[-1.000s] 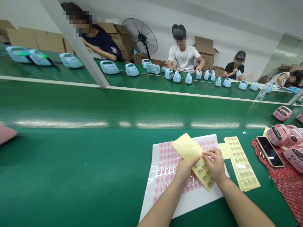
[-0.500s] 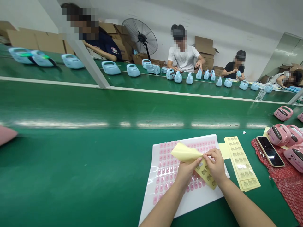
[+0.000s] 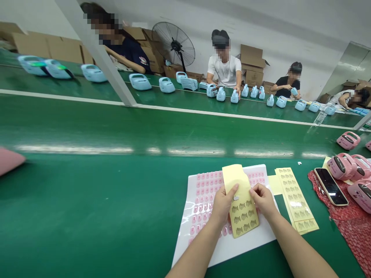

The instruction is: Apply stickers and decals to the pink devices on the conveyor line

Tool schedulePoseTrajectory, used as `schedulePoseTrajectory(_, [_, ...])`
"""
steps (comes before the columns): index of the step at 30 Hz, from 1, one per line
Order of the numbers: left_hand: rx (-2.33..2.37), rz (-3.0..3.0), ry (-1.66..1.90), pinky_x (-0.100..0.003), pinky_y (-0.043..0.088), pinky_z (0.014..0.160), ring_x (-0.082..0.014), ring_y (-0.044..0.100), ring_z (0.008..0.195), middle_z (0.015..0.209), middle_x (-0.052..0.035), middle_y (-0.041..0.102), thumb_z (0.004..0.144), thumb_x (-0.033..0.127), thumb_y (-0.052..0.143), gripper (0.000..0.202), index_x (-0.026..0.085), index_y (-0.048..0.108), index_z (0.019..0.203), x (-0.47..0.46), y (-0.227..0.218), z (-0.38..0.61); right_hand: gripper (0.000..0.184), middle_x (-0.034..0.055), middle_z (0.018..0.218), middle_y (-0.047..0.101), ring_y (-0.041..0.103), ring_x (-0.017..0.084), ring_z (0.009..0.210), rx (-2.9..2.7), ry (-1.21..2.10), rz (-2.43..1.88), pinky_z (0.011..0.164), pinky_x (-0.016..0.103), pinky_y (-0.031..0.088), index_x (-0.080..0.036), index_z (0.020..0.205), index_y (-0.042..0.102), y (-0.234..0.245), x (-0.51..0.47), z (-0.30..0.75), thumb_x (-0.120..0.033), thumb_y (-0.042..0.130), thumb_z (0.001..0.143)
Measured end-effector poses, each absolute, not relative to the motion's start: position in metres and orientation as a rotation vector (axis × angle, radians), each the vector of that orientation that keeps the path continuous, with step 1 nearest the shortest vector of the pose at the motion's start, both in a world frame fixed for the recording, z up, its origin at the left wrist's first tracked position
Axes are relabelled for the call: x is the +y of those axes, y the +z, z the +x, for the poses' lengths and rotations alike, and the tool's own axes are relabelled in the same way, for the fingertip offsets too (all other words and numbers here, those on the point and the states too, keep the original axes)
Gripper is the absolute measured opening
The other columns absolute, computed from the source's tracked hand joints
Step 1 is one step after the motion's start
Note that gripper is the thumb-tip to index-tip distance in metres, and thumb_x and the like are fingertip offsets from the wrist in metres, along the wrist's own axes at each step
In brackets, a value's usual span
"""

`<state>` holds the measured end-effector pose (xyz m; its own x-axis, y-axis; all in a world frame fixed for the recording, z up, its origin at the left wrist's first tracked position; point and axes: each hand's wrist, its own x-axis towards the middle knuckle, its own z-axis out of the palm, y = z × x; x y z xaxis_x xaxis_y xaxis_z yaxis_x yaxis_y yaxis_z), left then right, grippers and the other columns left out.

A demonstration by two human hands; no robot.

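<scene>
The person's left hand (image 3: 223, 204) is holding a yellow label sheet (image 3: 244, 216), its thumb pressing on the face near the left edge, just beside a small white piece (image 3: 236, 198). The right hand (image 3: 263, 200) is pinching narrow at the sheet's right edge; I can't tell whether the fingertips are gripping paper. Under both hands, a white sheet of pink stickers (image 3: 204, 199) is lying on the green counter (image 3: 101, 216). Past its right edge, more label sheets (image 3: 295, 199) are lying, and farther right a phone (image 3: 331, 186) is resting on red wrap (image 3: 352, 229), near pink devices (image 3: 342, 166) towards the counter's far edge.
</scene>
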<state>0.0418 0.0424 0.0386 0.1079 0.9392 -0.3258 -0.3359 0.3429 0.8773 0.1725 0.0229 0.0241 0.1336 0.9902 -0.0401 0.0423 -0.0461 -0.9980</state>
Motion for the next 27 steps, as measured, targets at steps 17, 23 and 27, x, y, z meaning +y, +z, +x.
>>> schedulePoseTrajectory(17, [0.994,0.673,1.089,-0.028,0.045,0.047,-0.0213,0.063,0.058,0.064,-0.0037,0.067,0.053,0.032,0.07,0.034,0.013,0.061,0.08,0.047,0.03,0.037,0.025,0.0011,0.073,0.057,0.053,0.015,0.067,-1.006,1.03,-1.229,0.064,0.029,0.044,-0.02,0.085,0.056,0.023,0.025,0.174,-0.032,0.061,0.063])
schedulePoseTrajectory(23, [0.979,0.675,1.025,-0.028,0.045,0.044,-0.0207,0.062,0.054,0.062,-0.0046,0.067,0.054,0.03,0.07,0.032,0.013,0.061,0.079,0.048,0.031,0.038,0.015,0.0037,0.08,0.063,0.057,0.019,0.076,-1.075,1.04,-1.25,0.071,0.033,0.045,-0.021,0.077,0.063,0.022,0.026,0.178,-0.03,0.058,0.065])
schedulePoseTrajectory(27, [0.968,0.667,1.01,-0.027,0.044,0.044,-0.02,0.062,0.053,0.061,-0.0048,0.066,0.055,0.032,0.07,0.03,0.014,0.06,0.076,0.048,0.032,0.038,0.014,0.0024,0.074,0.063,0.057,0.019,0.073,-1.053,1.047,-1.266,0.069,0.033,0.045,-0.021,0.074,0.063,0.022,0.026,0.178,-0.03,0.058,0.064])
